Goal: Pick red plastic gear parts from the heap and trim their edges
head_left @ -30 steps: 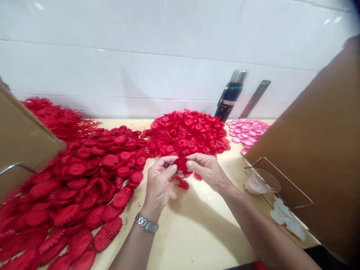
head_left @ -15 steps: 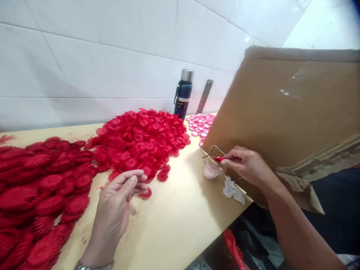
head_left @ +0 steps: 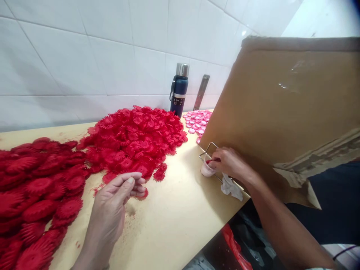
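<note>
My right hand [head_left: 229, 162] pinches a small red flower piece [head_left: 208, 161] and holds it over the mouth of a small clear cup [head_left: 206, 170] of pale pink liquid near the table's right edge. My left hand [head_left: 114, 202] hovers above the table with the fingers curled together, beside a loose red flower piece [head_left: 142, 194]; whether it holds one I cannot tell. A heap of small red flower pieces [head_left: 137, 140] lies just behind it. Larger red ruffled discs [head_left: 39, 195] cover the left of the table.
A large cardboard sheet [head_left: 284, 108] leans at the right, with a wire frame [head_left: 208, 148] at its foot and a white rag [head_left: 232, 187] beside the cup. A dark blue flask [head_left: 178, 91], a grey metal bar [head_left: 201, 92] and pink discs [head_left: 198, 120] stand by the tiled wall.
A second ago both hands held a red piece together at the heap. My right hand has carried a piece right to the cup and lowered it; my view turned right. My left hand stayed.
</note>
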Demonstrator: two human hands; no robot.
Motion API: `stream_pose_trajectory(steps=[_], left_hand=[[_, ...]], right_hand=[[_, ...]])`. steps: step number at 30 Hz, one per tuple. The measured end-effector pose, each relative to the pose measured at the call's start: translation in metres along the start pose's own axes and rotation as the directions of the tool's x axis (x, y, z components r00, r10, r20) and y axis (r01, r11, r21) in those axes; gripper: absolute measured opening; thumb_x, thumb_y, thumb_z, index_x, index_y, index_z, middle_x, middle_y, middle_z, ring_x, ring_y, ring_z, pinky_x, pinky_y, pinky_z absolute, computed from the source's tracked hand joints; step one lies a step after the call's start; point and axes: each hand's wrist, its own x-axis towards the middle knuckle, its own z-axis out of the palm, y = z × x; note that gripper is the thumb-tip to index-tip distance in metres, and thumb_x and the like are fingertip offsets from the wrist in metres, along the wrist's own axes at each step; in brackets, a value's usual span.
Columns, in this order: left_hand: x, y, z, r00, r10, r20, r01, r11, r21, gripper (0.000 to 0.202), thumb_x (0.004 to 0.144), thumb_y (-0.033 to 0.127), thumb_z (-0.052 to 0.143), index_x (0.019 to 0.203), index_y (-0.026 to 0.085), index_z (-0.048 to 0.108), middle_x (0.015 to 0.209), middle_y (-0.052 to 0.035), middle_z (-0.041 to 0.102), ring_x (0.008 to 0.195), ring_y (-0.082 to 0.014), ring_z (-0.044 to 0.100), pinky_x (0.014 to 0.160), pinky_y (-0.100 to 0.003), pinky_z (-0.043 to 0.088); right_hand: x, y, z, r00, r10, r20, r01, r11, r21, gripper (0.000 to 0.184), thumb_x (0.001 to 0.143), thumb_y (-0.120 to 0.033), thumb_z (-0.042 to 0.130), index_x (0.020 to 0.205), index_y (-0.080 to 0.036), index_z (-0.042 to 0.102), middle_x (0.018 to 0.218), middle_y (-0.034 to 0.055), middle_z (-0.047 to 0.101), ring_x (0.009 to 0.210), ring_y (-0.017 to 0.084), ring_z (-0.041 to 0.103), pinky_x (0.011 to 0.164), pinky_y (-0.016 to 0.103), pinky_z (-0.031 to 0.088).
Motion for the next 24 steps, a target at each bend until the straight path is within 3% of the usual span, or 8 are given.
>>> stream_pose_trajectory(steps=[3,6,10,13,16,18,20,24], left_hand=[[-0.001,0.001,0.001,1.000,0.004,-0.002,-0.004,1.000,0.011,0.021,0.068,0.031,0.066,0.081,0.015,0.066,0.071,-0.0037,0.066,0.061,-0.0156,0.060,0.059,-0.026,0.050],[-0.002,-0.001,0.003,1.000,0.012,0.007,-0.012,1.000,0.026,0.024,0.071,0.034,0.064,0.085,0.015,0.065,0.077,-0.0044,0.066,0.064,-0.0157,0.060,0.060,-0.028,0.050],[-0.006,-0.007,0.010,0.997,0.010,0.076,-0.015,0.997,0.071,0.031,0.074,0.038,0.061,0.095,0.016,0.064,0.090,-0.0065,0.066,0.073,-0.0160,0.059,0.065,-0.027,0.048],[-0.010,-0.011,0.017,0.994,-0.019,0.107,0.017,1.000,0.021,0.036,0.077,0.041,0.058,0.106,0.019,0.061,0.103,-0.0076,0.065,0.085,-0.0172,0.060,0.073,-0.027,0.046],[-0.014,-0.012,0.024,0.981,-0.025,0.194,0.078,0.960,-0.270,0.041,0.083,0.044,0.049,0.114,0.019,0.057,0.114,-0.0100,0.060,0.104,-0.0208,0.055,0.088,-0.032,0.043],[-0.015,-0.012,0.028,0.966,-0.075,0.246,0.181,0.879,-0.441,0.042,0.086,0.046,0.041,0.113,0.019,0.058,0.118,-0.0093,0.059,0.109,-0.0203,0.053,0.089,-0.032,0.043],[-0.013,-0.012,0.028,0.967,-0.114,0.226,0.220,0.822,-0.525,0.037,0.088,0.040,0.038,0.104,0.016,0.063,0.111,-0.0097,0.061,0.100,-0.0182,0.056,0.083,-0.029,0.046],[-0.006,-0.013,0.020,0.987,-0.156,0.039,0.148,0.788,-0.597,0.028,0.088,0.026,0.042,0.087,0.011,0.065,0.084,-0.0074,0.065,0.071,-0.0106,0.058,0.062,-0.021,0.047]], right_hand=[[-0.006,0.006,-0.007,0.996,0.035,-0.087,-0.030,0.997,0.066,0.021,0.077,-0.029,0.053,0.065,-0.017,0.066,0.067,0.0030,0.060,0.062,0.013,0.051,0.056,0.024,0.032],[-0.012,0.008,-0.013,0.993,0.056,-0.103,-0.043,0.991,0.124,0.022,0.079,-0.030,0.053,0.066,-0.018,0.066,0.066,0.0027,0.060,0.060,0.013,0.051,0.055,0.024,0.034],[-0.016,-0.003,-0.018,0.977,0.078,-0.200,-0.015,0.954,0.300,0.020,0.080,-0.032,0.053,0.070,-0.019,0.066,0.068,0.0029,0.060,0.057,0.012,0.051,0.052,0.024,0.036],[-0.011,-0.030,-0.017,0.983,0.058,-0.173,0.048,0.834,0.550,0.024,0.079,-0.038,0.054,0.069,-0.018,0.064,0.063,0.0018,0.057,0.055,0.012,0.050,0.050,0.024,0.036],[0.000,-0.076,-0.004,0.990,-0.118,-0.073,0.132,0.635,0.761,0.030,0.081,-0.040,0.052,0.066,-0.017,0.062,0.061,0.0012,0.056,0.055,0.012,0.050,0.050,0.023,0.038],[0.006,-0.110,0.011,0.971,-0.233,-0.049,0.177,0.570,0.802,0.030,0.083,-0.037,0.049,0.066,-0.016,0.062,0.063,0.0015,0.057,0.057,0.012,0.052,0.052,0.023,0.039],[0.010,-0.139,0.028,0.955,-0.278,-0.102,0.260,0.620,0.740,0.028,0.084,-0.031,0.048,0.067,-0.016,0.064,0.064,0.0018,0.058,0.058,0.012,0.052,0.054,0.024,0.040],[0.015,-0.167,0.048,0.878,-0.318,-0.358,0.442,0.827,0.347,0.023,0.085,-0.030,0.049,0.080,-0.019,0.069,0.067,0.0035,0.058,0.063,0.015,0.052,0.062,0.028,0.040]])
